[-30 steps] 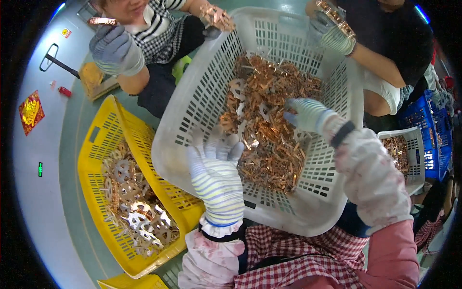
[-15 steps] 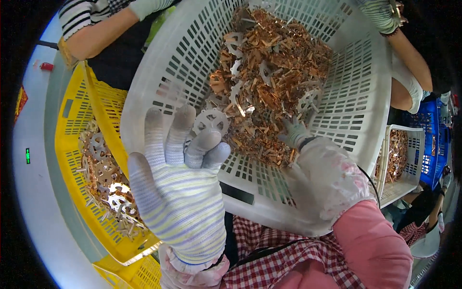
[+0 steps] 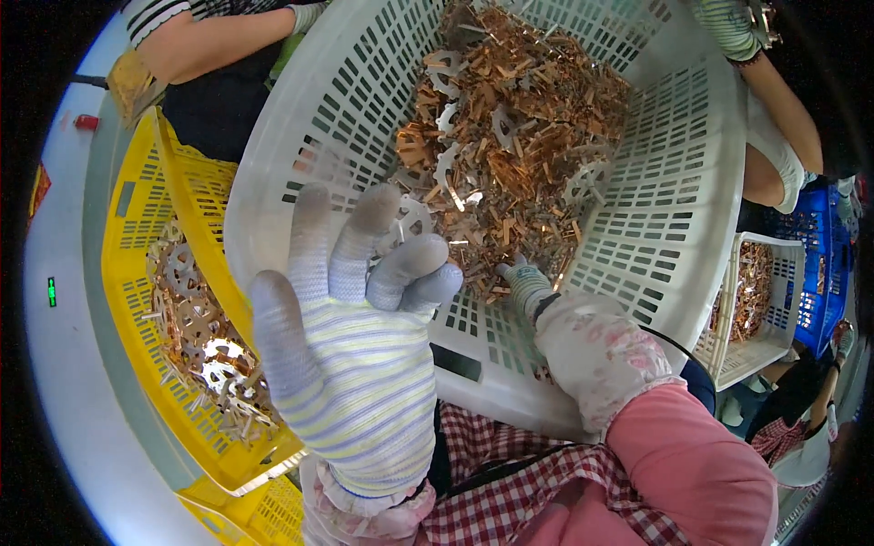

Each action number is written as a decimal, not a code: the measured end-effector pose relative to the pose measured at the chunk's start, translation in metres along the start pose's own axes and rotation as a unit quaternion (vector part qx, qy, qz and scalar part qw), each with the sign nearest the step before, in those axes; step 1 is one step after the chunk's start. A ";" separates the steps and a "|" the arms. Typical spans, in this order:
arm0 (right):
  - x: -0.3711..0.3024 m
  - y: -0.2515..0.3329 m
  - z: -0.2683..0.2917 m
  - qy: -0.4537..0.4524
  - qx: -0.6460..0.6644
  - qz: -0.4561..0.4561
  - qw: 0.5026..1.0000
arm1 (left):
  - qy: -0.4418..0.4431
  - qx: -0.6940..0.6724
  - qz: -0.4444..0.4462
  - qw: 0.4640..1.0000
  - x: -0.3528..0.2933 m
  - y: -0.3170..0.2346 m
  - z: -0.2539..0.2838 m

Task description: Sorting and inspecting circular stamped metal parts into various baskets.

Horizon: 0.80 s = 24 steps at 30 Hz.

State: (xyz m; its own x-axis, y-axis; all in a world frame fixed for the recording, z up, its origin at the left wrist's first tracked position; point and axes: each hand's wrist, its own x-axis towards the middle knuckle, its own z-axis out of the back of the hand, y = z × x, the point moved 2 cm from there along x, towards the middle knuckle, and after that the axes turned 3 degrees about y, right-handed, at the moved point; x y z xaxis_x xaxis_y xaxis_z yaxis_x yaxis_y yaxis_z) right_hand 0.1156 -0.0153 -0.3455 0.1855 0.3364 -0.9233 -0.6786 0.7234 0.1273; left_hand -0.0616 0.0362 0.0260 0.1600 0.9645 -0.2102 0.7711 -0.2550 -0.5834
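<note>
My left hand (image 3: 364, 364), in a striped knit glove with grey fingertips, is raised over the near left rim of a large white slotted basket (image 3: 401, 355). Its palm faces up, two fingers are half bent, and nothing lies in it. Just beyond its fingers is a toothed silvery metal disc (image 3: 411, 218). My right hand (image 3: 530, 287), also gloved, reaches into the basket and touches the near edge of a heap of copper-coloured metal scraps (image 3: 519, 136). Its fingertips are partly lost among the pieces, so their grip is unclear. Several pale metal discs lie in the heap.
On the left, a yellow slotted basket (image 3: 137, 264) holds metal discs (image 3: 196, 314). A co-worker's bare forearm (image 3: 218, 45) and gloved hand (image 3: 728, 32) are at the far side. To the right stand a white crate (image 3: 774, 337) of copper scraps and blue crates (image 3: 817, 273).
My right hand has drawn nearer and to the left along the scraps. My left hand has shifted slightly right, still spread. The co-worker's left-side forearm has moved right.
</note>
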 end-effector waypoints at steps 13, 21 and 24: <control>-0.137 0.049 0.135 0.113 0.632 0.214 0.736 | -0.044 0.045 -0.032 0.998 0.028 0.033 0.005; -0.291 0.060 0.165 0.294 0.609 0.486 0.554 | 0.050 0.101 0.111 0.987 0.033 0.069 -0.007; -0.311 0.049 0.164 0.279 0.626 0.483 0.545 | 0.055 -0.033 0.136 0.989 0.027 0.070 -0.022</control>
State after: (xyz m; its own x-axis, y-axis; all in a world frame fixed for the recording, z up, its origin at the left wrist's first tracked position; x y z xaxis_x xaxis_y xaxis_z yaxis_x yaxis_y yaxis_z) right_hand 0.1412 0.0144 0.0076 -0.3102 0.9420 -0.1281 0.8130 0.3327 0.4778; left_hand 0.0100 0.0456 -0.0027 0.4303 0.8637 -0.2626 0.7287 -0.5040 -0.4636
